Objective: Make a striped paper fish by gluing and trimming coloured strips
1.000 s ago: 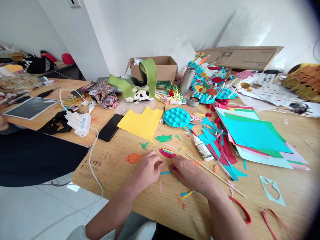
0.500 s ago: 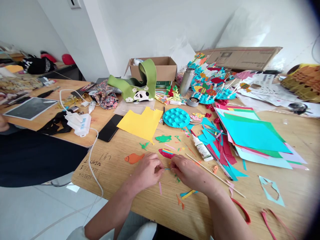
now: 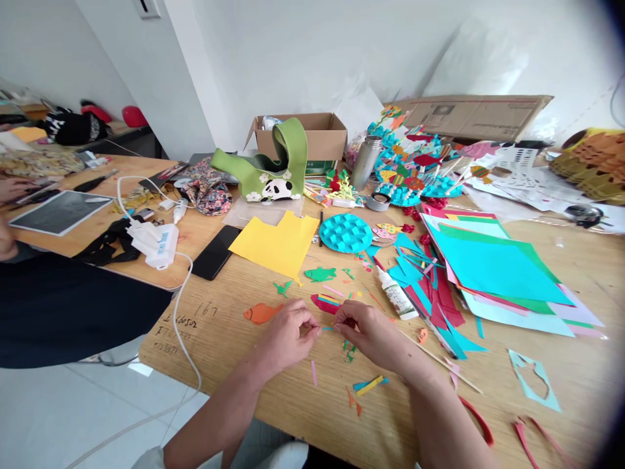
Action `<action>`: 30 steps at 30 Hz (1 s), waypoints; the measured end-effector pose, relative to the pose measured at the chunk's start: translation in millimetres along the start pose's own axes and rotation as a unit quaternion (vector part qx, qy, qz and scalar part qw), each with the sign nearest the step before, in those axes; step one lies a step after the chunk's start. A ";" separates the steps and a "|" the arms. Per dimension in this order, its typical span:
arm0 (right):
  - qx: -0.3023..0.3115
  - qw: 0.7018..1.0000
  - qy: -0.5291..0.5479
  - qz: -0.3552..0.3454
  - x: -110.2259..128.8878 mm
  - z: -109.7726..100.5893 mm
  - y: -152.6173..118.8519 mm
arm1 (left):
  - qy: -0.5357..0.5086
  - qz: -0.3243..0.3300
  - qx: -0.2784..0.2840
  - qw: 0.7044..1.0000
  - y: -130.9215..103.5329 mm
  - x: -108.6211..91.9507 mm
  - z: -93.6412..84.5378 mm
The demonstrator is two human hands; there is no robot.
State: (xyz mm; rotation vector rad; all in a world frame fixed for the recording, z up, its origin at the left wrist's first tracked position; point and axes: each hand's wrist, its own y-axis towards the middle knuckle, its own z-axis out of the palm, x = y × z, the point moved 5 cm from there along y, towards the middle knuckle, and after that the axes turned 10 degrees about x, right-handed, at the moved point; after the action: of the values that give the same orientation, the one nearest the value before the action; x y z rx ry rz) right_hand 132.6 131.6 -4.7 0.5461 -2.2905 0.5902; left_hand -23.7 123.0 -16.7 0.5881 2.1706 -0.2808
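A thin blue paper strip (image 3: 327, 329) spans the small gap between my two hands. My left hand (image 3: 295, 327) pinches its left end with thumb and fingertips. At the other end, the fingers of my right hand (image 3: 360, 324) are pinched together on the strip. Just beyond lies a dark red paper fish (image 3: 324, 303) with yellow and blue stripes, partly hidden behind my right hand. An orange paper fish (image 3: 261, 314) rests left of my left hand, and a green paper fish (image 3: 320, 274) lies farther back. Blue and yellow strips (image 3: 370, 385) sit nearer me.
A glue bottle (image 3: 396, 293) and a wooden stick (image 3: 442, 362) lie right of my hands. Red-handled scissors (image 3: 477, 420) are by my right forearm. Coloured sheets (image 3: 502, 260), a woven blue disc (image 3: 346, 232), yellow paper (image 3: 274, 244) and a phone (image 3: 216, 253) surround the work area.
My right hand has turned slightly, its fingers lifting a little from the strip's end. My left hand stays nearly in place. The whole view has shifted slightly.
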 end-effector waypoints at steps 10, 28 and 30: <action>-0.085 0.991 0.024 0.096 -21.1 -13.6 7.4 | 0.125 0.011 -0.112 0.986 -2.2 -2.1 -9.0; -0.061 0.956 0.198 0.207 -37.3 8.1 19.0 | 0.228 -0.031 -0.078 0.970 2.7 -13.8 1.8; -0.064 0.957 0.193 0.209 -36.5 10.2 19.7 | 0.232 -0.034 -0.077 0.969 2.6 -12.6 2.5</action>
State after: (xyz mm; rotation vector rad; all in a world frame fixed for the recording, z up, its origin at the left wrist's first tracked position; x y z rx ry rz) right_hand 141.1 149.6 -42.5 -0.1218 -2.0505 0.6739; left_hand -14.1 120.4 -8.3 0.5282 2.6379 -0.0042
